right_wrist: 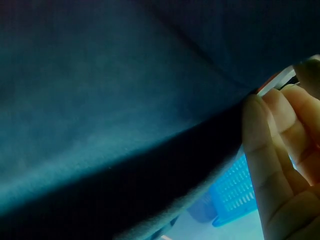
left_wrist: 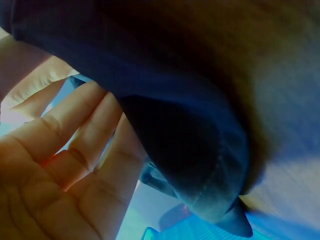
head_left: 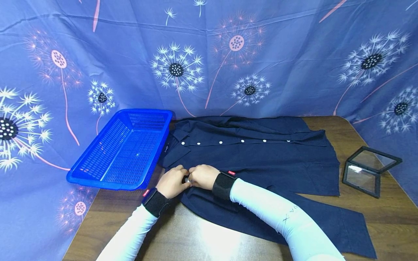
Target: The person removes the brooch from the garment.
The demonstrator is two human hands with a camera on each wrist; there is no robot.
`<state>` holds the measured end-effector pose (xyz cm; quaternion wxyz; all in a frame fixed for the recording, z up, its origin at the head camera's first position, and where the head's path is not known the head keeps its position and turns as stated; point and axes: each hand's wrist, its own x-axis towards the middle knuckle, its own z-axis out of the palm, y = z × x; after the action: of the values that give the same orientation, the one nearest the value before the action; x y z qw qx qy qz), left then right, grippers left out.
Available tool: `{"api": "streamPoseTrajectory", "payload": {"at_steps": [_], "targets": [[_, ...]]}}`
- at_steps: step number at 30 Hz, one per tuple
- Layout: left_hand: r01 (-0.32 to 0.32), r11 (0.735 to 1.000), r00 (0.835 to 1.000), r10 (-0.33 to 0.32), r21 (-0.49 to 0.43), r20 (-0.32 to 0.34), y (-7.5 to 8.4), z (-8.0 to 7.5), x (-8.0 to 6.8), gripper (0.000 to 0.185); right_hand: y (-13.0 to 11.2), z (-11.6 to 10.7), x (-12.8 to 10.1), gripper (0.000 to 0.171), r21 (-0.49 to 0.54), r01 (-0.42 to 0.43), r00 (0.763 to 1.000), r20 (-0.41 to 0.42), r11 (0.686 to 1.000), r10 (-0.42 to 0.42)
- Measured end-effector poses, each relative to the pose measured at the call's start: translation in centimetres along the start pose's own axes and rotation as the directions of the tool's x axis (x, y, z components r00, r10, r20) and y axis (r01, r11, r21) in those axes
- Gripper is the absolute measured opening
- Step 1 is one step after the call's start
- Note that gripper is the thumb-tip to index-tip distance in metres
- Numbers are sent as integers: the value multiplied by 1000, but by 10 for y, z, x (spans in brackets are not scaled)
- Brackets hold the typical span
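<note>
A dark navy button-up shirt [head_left: 254, 159] lies spread on the table, its collar toward the left and a row of white buttons along its front. My left hand [head_left: 172, 183] pinches the cloth at the near shoulder, below the collar. Right beside it, my right hand [head_left: 203, 177] grips the same part, and the fingers of both hands almost meet. A small pale glint shows between them. In the left wrist view, folded cloth [left_wrist: 185, 135] covers the left fingertips. In the right wrist view, the right fingers [right_wrist: 270, 135] are at the edge of the cloth.
A blue plastic basket [head_left: 75, 178] stands left of the collar. At the right, a black-framed folding case with clear panels [head_left: 362, 177] stands opened on the wooden table [head_left: 392, 232]. A blue dandelion-print cloth [head_left: 287, 65] hangs behind and at the sides.
</note>
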<state>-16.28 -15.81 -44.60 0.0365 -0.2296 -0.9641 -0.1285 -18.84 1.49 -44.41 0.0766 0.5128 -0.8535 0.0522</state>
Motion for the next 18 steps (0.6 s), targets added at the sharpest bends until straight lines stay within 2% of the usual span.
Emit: {"api": "streamPoseTrajectory", "payload": {"at_steps": [13, 18], "targets": [[6, 1000, 1000, -6, -9, 4, 0, -1, 0, 26, 5, 4, 1, 9, 73, -42, 998, 40, 996, 39], [5, 1000, 1000, -5, -15, 6, 0, -1, 1, 27, 5, 4, 1, 7, 60, -70, 997, 29, 996, 68]]}}
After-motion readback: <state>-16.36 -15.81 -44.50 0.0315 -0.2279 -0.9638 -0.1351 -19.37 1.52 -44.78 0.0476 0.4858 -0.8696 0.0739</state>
